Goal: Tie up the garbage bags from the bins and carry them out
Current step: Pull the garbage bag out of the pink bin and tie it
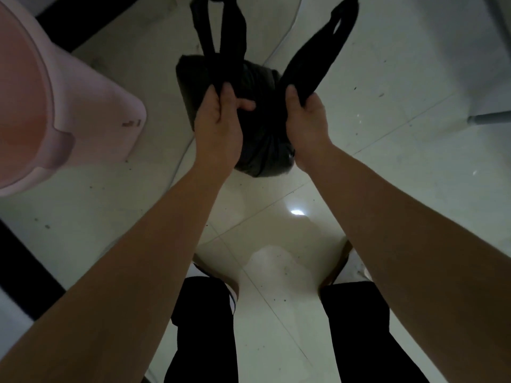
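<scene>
A full black garbage bag sits on the pale tiled floor in front of me, in the upper middle of the head view. Its two long handle loops stick up and away from me. My left hand grips the base of the left handle loop. My right hand grips the base of the right handle loop. The two loops are held apart, untied. The bag's middle is hidden between my hands.
A pink plastic bin stands at the left, close to the bag, with no bag in it. A grey furniture leg reaches in at the right edge. My legs in dark trousers stand below. A dark strip runs along the left edge.
</scene>
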{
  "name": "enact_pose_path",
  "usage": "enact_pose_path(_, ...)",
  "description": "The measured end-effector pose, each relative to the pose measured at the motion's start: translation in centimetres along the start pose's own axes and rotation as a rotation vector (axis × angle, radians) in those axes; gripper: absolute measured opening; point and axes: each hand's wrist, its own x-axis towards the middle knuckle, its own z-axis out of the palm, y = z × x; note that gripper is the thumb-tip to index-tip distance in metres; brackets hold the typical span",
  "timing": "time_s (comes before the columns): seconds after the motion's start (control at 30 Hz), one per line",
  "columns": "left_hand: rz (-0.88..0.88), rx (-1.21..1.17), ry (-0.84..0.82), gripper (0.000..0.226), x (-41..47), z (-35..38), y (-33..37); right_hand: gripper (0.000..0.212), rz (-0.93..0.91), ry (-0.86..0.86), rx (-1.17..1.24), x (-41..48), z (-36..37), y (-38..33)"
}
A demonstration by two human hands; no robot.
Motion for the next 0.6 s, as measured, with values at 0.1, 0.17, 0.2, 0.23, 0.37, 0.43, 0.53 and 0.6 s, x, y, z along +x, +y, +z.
enact_pose_path(0.1,-0.271,-0.096,-0.029,0.033,0.1,-0.5,-0.7,0.039,0.020,-0.009,-0.093,-0.5,-0.4,-0.2)
enact_pose_path(0.17,-0.418,-0.162,-0.024,0.030,0.3,-0.7,-1.0,0.043,-0.011,-0.080,-0.183,-1.0,-0.6,-0.1)
enact_pose_path(0.2,-0.477,-0.200,-0.025,0.024,0.4,-0.5,-1.0,0.045,-0.019,-0.129,-0.234,-1.1,-0.7,0.1)
enact_pose_path(0.23,-0.522,-0.248,-0.025,0.015,0.6,-0.4,-0.9,0.044,-0.045,-0.183,-0.312,-1.1,-1.0,0.3)
enact_pose_path(0.37,-0.585,-0.365,-0.109,0.029,0.7,0.0,-0.3,0.029,-0.404,-0.289,-0.825,-0.8,-3.0,1.4)
enact_pose_path(0.43,-0.556,-0.280,-0.191,0.060,0.6,0.0,-0.7,0.027,-0.499,-0.347,-1.005,-0.5,-4.2,2.0)
enact_pose_path(0.53,-0.495,-0.186,-0.313,0.082,0.0,-0.1,-1.2,0.029,-0.598,-0.385,-1.129,0.0,-5.5,2.2)
enact_pose_path(0.6,-0.457,-0.157,-0.357,0.079,-0.4,0.0,-1.2,0.028,-0.672,-0.364,-1.130,0.1,-5.8,2.2)
